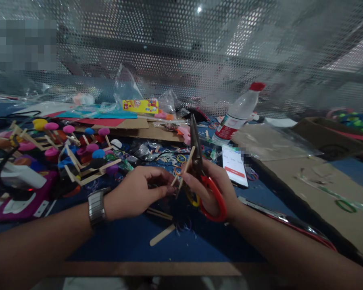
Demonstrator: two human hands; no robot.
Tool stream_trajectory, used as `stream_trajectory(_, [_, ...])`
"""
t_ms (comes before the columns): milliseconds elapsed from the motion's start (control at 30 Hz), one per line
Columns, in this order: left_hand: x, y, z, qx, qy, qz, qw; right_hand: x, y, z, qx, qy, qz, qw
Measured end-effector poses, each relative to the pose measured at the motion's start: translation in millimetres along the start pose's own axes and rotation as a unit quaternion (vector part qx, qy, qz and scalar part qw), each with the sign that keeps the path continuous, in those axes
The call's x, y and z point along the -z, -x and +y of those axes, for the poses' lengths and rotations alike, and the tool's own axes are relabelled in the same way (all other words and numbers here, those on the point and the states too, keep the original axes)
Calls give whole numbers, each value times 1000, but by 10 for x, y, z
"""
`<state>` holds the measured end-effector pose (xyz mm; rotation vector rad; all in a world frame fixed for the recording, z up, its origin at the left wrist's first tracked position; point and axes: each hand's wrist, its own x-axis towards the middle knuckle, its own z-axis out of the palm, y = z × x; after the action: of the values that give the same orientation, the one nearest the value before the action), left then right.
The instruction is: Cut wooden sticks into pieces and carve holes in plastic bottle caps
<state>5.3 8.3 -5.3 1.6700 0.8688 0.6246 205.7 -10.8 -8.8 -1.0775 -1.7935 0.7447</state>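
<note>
My right hand (pixel 213 189) grips red-handled scissors (pixel 199 169), blades shut and pointing up and away. It also pinches thin wooden sticks (pixel 186 165) against the blades. My left hand (pixel 139 191), with a metal watch (pixel 96 207) on the wrist, has its fingertips pinched on the lower ends of the same sticks. Both hands hover over a blue table cover (pixel 133 237). More flat wooden sticks (pixel 161 235) lie on the cover just below the hands.
A stick-and-coloured-ball structure (pixel 78 153) fills the left. A phone (pixel 234 165) lies right of the scissors, a red-capped plastic bottle (pixel 240 110) behind it. Cardboard sheets (pixel 314 189) lie right, rubber bands (pixel 177 159) and plastic bags at the back, and a perforated metal screen (pixel 181 48) behind.
</note>
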Motion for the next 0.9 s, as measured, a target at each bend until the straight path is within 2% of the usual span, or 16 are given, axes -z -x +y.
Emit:
stream_trajectory(233, [9, -4, -19, 23, 27, -4, 999, 0, 12, 20, -15, -18, -13, 1000])
stream_trajectory(533, [31, -1, 25, 21, 43, -4, 999, -10, 19, 5, -26, -21, -27, 999])
stream_trajectory(733, [13, 7, 75, 56, 59, 10, 997, 4, 19, 17, 2, -30, -39, 999])
stream_trajectory(900, [3, 21, 132, 73, 57, 12, 996, 12, 9, 2, 50, 19, -60, 997])
